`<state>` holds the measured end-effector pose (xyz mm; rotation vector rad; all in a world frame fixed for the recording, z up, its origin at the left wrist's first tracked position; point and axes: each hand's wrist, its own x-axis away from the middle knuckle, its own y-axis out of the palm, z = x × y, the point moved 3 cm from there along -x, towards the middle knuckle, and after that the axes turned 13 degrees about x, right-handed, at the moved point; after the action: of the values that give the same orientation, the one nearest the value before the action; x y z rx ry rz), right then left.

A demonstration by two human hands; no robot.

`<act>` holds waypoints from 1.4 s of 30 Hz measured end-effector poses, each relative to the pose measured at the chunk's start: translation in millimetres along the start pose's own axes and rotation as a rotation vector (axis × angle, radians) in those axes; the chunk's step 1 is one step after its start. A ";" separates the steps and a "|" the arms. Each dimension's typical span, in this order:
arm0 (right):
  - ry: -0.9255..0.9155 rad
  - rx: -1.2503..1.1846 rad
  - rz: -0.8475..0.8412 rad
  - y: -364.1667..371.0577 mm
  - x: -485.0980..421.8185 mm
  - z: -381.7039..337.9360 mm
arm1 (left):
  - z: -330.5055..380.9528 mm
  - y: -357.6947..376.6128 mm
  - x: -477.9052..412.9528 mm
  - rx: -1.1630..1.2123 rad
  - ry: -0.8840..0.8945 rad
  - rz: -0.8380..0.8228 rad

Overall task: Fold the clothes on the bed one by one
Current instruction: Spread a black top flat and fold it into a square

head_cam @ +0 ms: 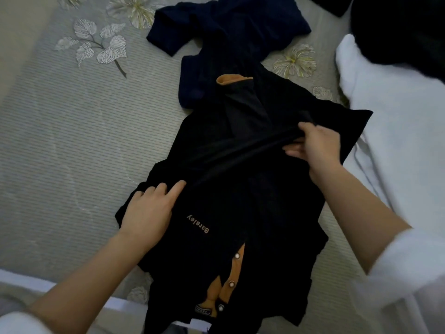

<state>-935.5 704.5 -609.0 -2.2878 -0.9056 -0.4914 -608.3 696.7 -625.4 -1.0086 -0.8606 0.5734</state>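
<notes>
A grey bed [72, 141] with pale flower prints carries a black shirt [240, 201] spread across its middle. The left hand [149, 210] lies flat and open on the shirt's left edge; the right hand [315, 148] pinches a raised fold near the shirt's right side. A navy garment [228, 32] lies beyond the shirt, white fabric [397, 116] to its right.

Dim, flat indoor light with a cool grey cast; no hard shadows or glare. The black shirt [240, 189] swallows nearly all fold detail, though its gold lettering reads clearly. Right of the shirt, the white fabric [397, 131] smears softly. Wide-angle bending curves the frame's edges.
</notes>
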 end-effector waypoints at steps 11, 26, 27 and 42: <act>0.384 -0.452 -0.116 -13.6 8.6 45.5 | 3.7 16.1 38.1 -0.043 0.053 -0.177; -0.317 0.851 0.323 -46.3 8.9 53.5 | 29.3 3.7 33.5 0.310 0.165 0.073; -0.460 0.895 0.271 -32.5 21.1 54.6 | 32.0 4.9 29.2 0.323 0.231 0.125; -0.753 1.287 -0.175 -39.3 178.6 155.8 | -23.9 33.1 61.6 -0.009 0.445 -0.199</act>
<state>-822.2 916.3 -612.0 -1.1305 -1.2392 0.7788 -555.3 746.1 -640.0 -0.9950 -0.5575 0.1640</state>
